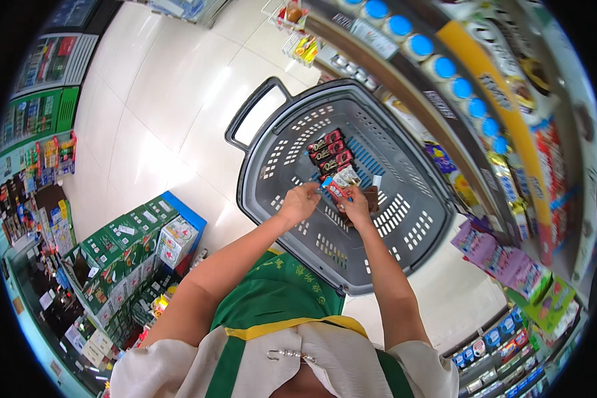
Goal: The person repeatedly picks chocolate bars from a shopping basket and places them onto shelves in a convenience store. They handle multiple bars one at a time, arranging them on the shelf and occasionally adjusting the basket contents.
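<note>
A grey plastic shopping basket with slotted walls lies before me, its handle loop out to the upper left. Inside it, my right hand grips a small red and blue wrapped snack bar. Close to the bar's blue end is my left hand, fingers bent together; whether they hold anything cannot be told. Beyond the hands, several dark and red chocolate packs lie in a row on the basket's bottom. A white wrapped packet sits next to them, and a brown item lies partly behind my right hand.
Store shelving with blue-capped bottles runs along the right. Purple snack bags hang at its lower end. Green drink cartons are stacked at the lower left. Snack racks and a drinks cooler stand at the far left.
</note>
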A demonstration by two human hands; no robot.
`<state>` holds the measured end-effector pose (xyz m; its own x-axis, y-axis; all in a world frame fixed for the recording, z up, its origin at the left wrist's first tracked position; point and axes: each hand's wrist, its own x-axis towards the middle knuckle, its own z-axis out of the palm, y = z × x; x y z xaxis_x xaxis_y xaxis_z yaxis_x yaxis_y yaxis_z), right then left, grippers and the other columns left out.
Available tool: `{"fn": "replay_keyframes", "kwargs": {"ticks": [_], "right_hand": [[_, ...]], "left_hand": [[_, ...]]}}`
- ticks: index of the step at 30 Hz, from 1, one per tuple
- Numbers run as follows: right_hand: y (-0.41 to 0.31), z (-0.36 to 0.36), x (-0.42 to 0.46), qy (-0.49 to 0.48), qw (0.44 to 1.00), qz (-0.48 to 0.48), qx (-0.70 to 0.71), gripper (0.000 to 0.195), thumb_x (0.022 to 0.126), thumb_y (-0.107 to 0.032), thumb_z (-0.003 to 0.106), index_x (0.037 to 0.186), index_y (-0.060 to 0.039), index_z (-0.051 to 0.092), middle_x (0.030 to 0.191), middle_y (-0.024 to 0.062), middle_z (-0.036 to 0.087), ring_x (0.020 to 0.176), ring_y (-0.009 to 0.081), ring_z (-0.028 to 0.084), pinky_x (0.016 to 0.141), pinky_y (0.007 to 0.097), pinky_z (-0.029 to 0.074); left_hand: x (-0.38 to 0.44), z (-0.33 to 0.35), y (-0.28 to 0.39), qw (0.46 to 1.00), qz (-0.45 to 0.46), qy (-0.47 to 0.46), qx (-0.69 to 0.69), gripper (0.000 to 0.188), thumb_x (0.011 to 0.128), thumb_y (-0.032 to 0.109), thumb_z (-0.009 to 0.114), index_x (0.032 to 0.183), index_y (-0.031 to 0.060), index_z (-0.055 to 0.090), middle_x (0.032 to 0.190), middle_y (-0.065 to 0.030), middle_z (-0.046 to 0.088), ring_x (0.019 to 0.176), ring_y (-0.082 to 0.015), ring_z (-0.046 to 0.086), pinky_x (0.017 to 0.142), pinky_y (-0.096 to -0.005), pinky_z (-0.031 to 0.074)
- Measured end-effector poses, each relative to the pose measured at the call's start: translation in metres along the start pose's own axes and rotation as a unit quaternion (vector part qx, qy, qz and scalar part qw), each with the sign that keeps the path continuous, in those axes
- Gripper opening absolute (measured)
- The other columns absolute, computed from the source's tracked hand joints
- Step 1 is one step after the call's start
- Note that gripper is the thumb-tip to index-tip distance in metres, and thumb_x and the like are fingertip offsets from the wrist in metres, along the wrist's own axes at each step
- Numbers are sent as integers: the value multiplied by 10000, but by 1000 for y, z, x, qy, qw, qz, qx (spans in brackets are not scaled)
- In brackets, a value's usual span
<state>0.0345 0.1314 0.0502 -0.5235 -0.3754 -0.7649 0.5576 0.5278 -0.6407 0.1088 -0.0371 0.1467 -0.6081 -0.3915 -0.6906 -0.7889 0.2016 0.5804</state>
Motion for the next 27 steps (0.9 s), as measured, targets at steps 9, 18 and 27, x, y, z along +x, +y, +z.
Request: {"fn": "replay_keyframes", "kwargs": {"ticks": [9, 18, 27], "right_hand": [[-131, -65, -166, 5, 991, -88, 101, 180, 861, -39, 566, 1037, -39, 525, 836, 32, 590, 638, 77, 570, 508, 196, 451], [-193, -138, -247, 252, 861, -323, 300, 120, 851, 47, 517, 950, -4, 473, 828, 76, 587, 714, 143, 615, 624, 253, 526], [-271, -215, -318, 392, 784, -438, 200, 339, 859, 20, 499, 1196, 1, 481, 916, 68, 585, 758, 109, 594, 649, 247, 527]], "left_hand": [[-54, -13, 106, 964, 68, -169, -191, 178, 849, 102, 592, 991, -5, 588, 792, -74, 627, 656, -87, 602, 573, -236, 497], [-123, -6, 277, 909, 211, -203, -298, 157, 868, 29, 554, 1011, -34, 565, 804, -66, 625, 684, -110, 615, 597, -233, 526], [-156, 18, 430, 869, 423, -196, -168, 235, 868, 24, 545, 1098, -20, 544, 831, -55, 634, 695, -100, 605, 588, -212, 500]]}}
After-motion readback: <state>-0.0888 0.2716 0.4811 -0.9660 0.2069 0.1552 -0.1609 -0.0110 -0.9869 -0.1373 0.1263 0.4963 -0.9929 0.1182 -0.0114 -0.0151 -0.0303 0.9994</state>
